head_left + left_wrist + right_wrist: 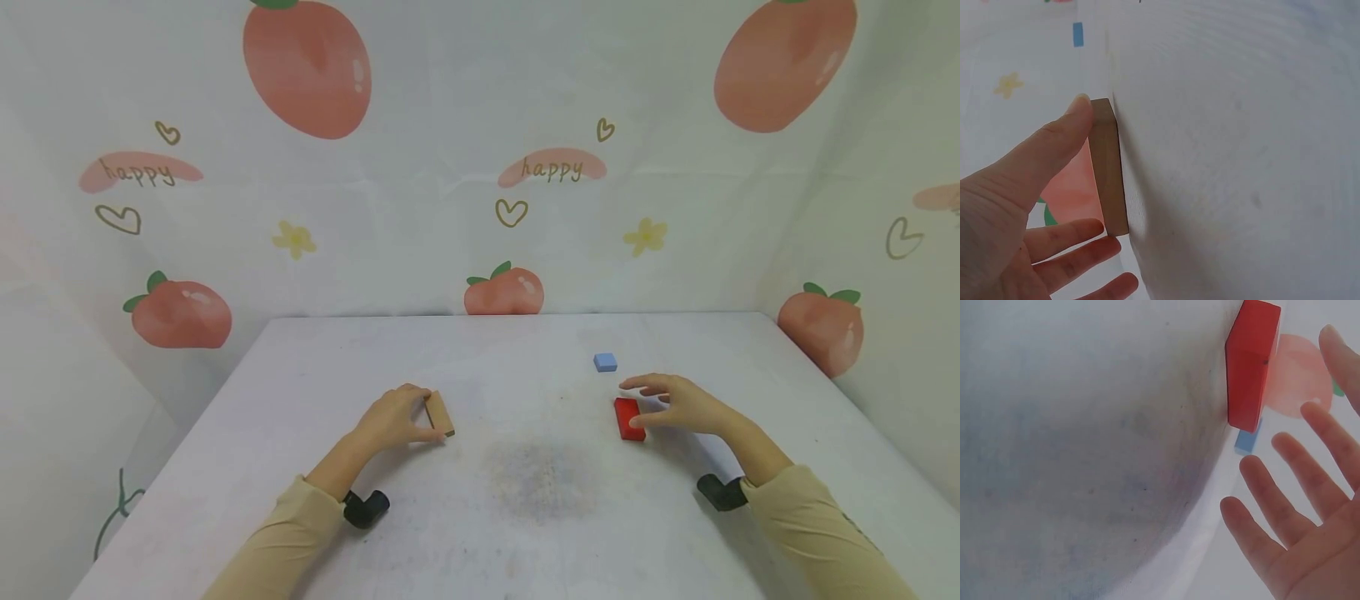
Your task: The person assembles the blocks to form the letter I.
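The left hand (392, 419) spans a wooden block (440, 414) on the white table (517, 367), its thumb and fingertips at the block's two ends; whether they grip it cannot be told. The right hand (692, 405), fingers spread wide and holding nothing, hovers beside a red block (625, 412), with a blue block (605, 362) lying farther back.

Head view: red blk (624, 413) partly hid by R hand (686, 405). Wooden blk (441, 413), L of red blk, partly covered by L hand (388, 420). L sleeve (281, 533) & R sleeve (817, 529), both on near side of red blk, cut off at btm edge. R wrist view: blue blk (1246, 443) partly hid behind red blk; R hand, to red blk's R, cut by pic's R & btm edges.
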Available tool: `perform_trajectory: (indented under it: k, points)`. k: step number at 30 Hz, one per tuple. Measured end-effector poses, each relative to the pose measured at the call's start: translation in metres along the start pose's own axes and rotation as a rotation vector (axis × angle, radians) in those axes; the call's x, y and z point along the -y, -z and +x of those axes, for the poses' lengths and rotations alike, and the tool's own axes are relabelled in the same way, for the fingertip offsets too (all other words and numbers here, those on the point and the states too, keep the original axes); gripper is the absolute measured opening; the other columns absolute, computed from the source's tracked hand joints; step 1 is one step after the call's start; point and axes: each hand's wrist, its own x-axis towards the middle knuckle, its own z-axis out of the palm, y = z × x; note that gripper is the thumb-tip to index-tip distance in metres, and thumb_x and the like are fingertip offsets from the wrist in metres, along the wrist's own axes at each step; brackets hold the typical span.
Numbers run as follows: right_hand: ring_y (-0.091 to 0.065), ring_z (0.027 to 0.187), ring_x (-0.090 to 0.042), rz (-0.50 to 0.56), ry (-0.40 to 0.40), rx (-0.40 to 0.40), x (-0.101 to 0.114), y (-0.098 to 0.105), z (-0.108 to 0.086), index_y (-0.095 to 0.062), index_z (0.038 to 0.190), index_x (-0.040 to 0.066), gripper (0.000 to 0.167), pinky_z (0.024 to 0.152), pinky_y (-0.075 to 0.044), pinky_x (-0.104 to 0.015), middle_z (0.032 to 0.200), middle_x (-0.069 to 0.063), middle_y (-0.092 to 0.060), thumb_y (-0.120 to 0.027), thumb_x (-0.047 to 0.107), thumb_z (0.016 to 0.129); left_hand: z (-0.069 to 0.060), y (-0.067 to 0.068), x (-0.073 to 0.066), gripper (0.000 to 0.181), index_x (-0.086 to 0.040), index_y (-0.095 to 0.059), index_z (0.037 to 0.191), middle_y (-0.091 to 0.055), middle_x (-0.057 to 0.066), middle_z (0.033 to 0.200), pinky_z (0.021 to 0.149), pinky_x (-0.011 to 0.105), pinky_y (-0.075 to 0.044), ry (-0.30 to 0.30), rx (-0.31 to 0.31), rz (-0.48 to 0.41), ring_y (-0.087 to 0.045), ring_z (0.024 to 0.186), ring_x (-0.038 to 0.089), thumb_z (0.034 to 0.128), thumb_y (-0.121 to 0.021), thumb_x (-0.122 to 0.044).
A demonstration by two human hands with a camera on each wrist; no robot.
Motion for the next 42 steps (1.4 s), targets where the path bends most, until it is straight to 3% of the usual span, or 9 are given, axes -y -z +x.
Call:
perform_trajectory:
  k: [19,35,42]
  points:
    - [-0.052,0.113,-0.044,0.015,-0.015,0.031,-0.0052,-0.0029,0.0014,-0.059,0.121,0.004,0.046,0.093,-0.046,-0.057,0.129,-0.025,-0.053,-0.071,0.021,0.080,-0.0012,0.0020,-0.0011,0.076,0.002,-0.054,0.127,-0.056,0.019,0.130,0.098,0.050,-0.044,0.001,0.004,0.031,-0.052,0.119,0.039,0.0697,-0.079,-0.041]
    - [-0.049,0.114,-0.045,-0.013,0.033,0.045,-0.0049,-0.0057,0.0012,-0.064,0.115,0.003,0.044,0.091,-0.047,-0.056,0.126,-0.027,-0.054,-0.075,0.021,0.076,-0.0010,0.0034,-0.0038,0.074,0.001,-0.056,0.126,-0.056,0.019,0.129,0.098,0.050,-0.044,0.003,0.009,0.069,-0.053,0.118,0.039,0.0706,-0.078,-0.042]
    - [-0.050,0.116,-0.043,-0.037,0.005,0.045,-0.0049,-0.0077,0.0022,-0.066,0.112,0.006,0.042,0.093,-0.047,-0.054,0.127,-0.024,-0.056,-0.076,0.021,0.075,-0.0008,0.0026,-0.0031,0.071,0.001,-0.058,0.124,-0.058,0.018,0.127,0.095,0.050,-0.046,-0.012,-0.009,0.080,-0.055,0.115,0.039,0.0704,-0.078,-0.042]
